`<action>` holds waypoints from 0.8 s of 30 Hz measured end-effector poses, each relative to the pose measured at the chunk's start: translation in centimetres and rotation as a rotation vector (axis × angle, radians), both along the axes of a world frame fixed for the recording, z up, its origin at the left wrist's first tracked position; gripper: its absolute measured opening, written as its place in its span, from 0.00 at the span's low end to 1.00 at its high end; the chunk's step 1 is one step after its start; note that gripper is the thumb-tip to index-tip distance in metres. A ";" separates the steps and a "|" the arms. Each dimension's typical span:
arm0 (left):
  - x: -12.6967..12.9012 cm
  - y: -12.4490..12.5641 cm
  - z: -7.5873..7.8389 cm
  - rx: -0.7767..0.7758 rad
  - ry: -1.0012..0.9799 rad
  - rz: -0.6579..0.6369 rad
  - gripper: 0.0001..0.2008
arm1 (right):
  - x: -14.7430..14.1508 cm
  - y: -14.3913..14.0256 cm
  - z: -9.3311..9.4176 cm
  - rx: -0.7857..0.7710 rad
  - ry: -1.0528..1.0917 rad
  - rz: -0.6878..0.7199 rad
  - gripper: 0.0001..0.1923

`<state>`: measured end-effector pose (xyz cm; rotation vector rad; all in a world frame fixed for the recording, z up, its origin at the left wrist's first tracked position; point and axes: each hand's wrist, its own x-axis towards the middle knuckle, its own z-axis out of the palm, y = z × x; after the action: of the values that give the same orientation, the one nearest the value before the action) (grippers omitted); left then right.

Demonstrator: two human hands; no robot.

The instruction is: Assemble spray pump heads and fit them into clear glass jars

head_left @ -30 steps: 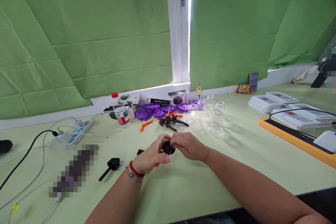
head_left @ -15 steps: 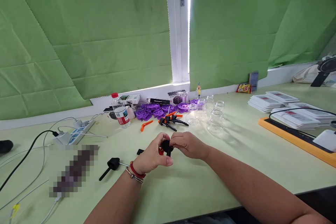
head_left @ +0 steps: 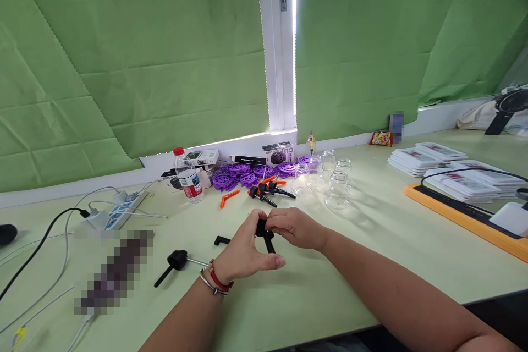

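Observation:
Over the middle of the pale green table [head_left: 322, 297], both my hands meet on a small black plastic pump part [head_left: 264, 232]. My left hand [head_left: 243, 250], with a red and metal bracelet at the wrist, cups it from the left, thumb stretched out below. My right hand [head_left: 295, 227] pinches its top from the right. A short black stem hangs down from the part between the fingers. Another black pump head with a thin tube [head_left: 177, 262] lies on the table left of my left hand, and a small black bent piece [head_left: 221, 240] lies just behind it.
Farther back lie purple plastic discs [head_left: 247, 174], orange and black pump parts [head_left: 268, 190], several clear glass jars [head_left: 336, 187] and a water bottle [head_left: 186, 176]. A power strip with cables [head_left: 119, 210] sits at left. Stacked white packets [head_left: 445, 165] and an orange-edged board [head_left: 466, 214] are at right.
The orange piece seen by my left fingers is no longer visible. My left thumb has stretched out, and the black stem now hangs below the part. The view shifted slightly.

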<state>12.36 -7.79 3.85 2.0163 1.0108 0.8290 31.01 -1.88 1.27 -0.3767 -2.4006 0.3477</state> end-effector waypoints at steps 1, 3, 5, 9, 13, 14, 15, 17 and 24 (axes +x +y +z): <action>0.1 0.0 0.0 0.011 0.001 0.012 0.29 | 0.0 0.1 -0.1 0.004 -0.003 -0.004 0.13; 0.2 -0.1 -0.1 0.031 0.006 0.033 0.28 | 0.0 0.1 -0.2 0.012 -0.007 -0.011 0.13; 0.4 -0.2 -0.2 0.049 0.015 0.052 0.28 | 0.0 0.1 -0.2 0.016 -0.008 -0.015 0.13; 0.6 -0.4 -0.3 0.077 0.043 0.085 0.30 | -0.1 0.0 -0.2 0.027 -0.016 -0.017 0.12; 0.7 -0.5 0.0 0.081 0.039 0.081 0.29 | -0.1 -0.1 -0.1 0.075 -0.038 -0.037 0.12; 0.7 -0.5 0.0 0.078 0.040 0.078 0.29 | -0.1 -0.1 -0.1 0.091 -0.044 -0.041 0.12; 0.6 -0.5 0.1 0.072 0.045 0.076 0.29 | -0.1 -0.1 -0.2 0.107 -0.051 -0.041 0.12; 0.6 -0.4 0.1 0.061 0.054 0.078 0.30 | -0.1 -0.1 -0.2 0.133 -0.061 -0.049 0.13; 0.7 -0.3 -0.1 0.002 0.043 0.078 0.28 | -0.1 0.4 -0.4 0.198 -0.086 -0.082 0.13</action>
<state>13.03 -8.08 3.74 2.0150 1.1194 0.8313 30.86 -1.52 0.87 -0.4056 -2.4674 0.0571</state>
